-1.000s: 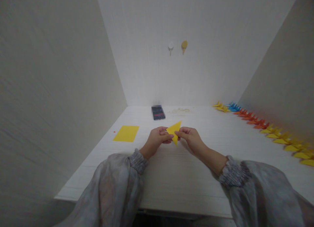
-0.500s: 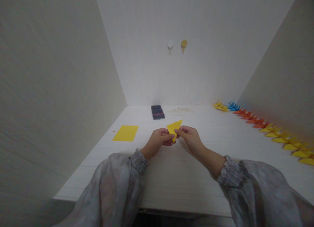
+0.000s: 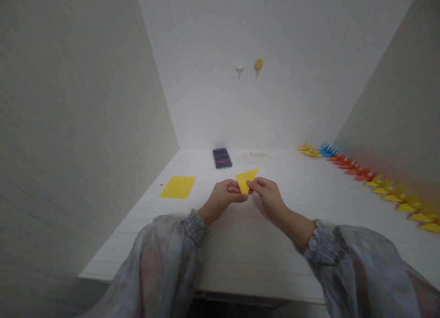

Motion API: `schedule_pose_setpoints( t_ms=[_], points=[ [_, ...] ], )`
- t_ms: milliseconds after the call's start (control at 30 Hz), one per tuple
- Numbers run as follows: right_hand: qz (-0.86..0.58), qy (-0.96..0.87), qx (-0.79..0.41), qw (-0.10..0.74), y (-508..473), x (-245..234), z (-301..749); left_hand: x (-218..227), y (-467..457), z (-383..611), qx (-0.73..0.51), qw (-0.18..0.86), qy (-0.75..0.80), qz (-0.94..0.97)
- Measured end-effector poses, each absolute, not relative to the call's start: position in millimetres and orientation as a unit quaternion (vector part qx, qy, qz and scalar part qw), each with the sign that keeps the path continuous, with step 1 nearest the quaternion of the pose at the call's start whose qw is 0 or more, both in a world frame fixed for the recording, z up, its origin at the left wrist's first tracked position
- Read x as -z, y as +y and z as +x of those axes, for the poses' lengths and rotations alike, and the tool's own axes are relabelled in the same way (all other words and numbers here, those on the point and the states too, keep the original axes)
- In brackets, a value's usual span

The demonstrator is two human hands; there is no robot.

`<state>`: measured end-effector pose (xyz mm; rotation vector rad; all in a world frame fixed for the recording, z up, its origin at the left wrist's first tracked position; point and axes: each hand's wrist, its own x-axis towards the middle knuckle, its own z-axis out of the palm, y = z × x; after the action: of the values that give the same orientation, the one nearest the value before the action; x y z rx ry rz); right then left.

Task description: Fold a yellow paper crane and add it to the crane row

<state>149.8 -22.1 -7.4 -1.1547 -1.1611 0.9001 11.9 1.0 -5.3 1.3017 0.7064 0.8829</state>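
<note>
A small folded piece of yellow origami paper (image 3: 245, 177) is held up above the table between my two hands. My right hand (image 3: 271, 195) pinches its right side, thumb in front and fingers behind. My left hand (image 3: 222, 199) is closed at the lower left of the piece, its thumb at the bottom tip and the fingers curled behind. To the left, a flat square sheet of yellow paper (image 3: 178, 187) lies on the white table (image 3: 261, 258).
A row of folded paper cranes (image 3: 400, 196) in yellow, red-orange and blue runs along the right wall. A dark phone-like object (image 3: 222, 158), blurred, lies near the back wall. Two hooks, one white (image 3: 239, 66) and one yellow (image 3: 258, 65), hang on that wall.
My left thumb has slid down from the paper's face to its lower tip. The folded piece has tilted slightly in my right hand's pinch.
</note>
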Motion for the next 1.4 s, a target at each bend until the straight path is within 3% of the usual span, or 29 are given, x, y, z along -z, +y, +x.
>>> schedule_pose_setpoints(
  t_ms=[300, 467, 700, 933, 1400],
  points=[
    [-0.523, -0.499, -0.335, 0.604, -18, 9, 157, 11, 4, 7, -0.369, 0.647, 0.350, 0.568],
    [-0.556, -0.567, -0.297, 0.531, -15, 19, 159, 7, 7, 8, -0.471, 0.542, 0.375, 0.586],
    [-0.578, -0.679, -0.164, 0.422, -21, 16, 154, 9, 2, 16, -0.406, 0.562, 0.381, 0.612],
    [-0.535, -0.731, -0.132, 0.402, -26, 10, 152, 12, 6, 16, -0.429, 0.567, 0.377, 0.593],
    [-0.426, -0.598, -0.456, 0.503, -26, 8, 152, 3, 3, 12, -0.453, 0.699, 0.289, 0.472]
  ],
)
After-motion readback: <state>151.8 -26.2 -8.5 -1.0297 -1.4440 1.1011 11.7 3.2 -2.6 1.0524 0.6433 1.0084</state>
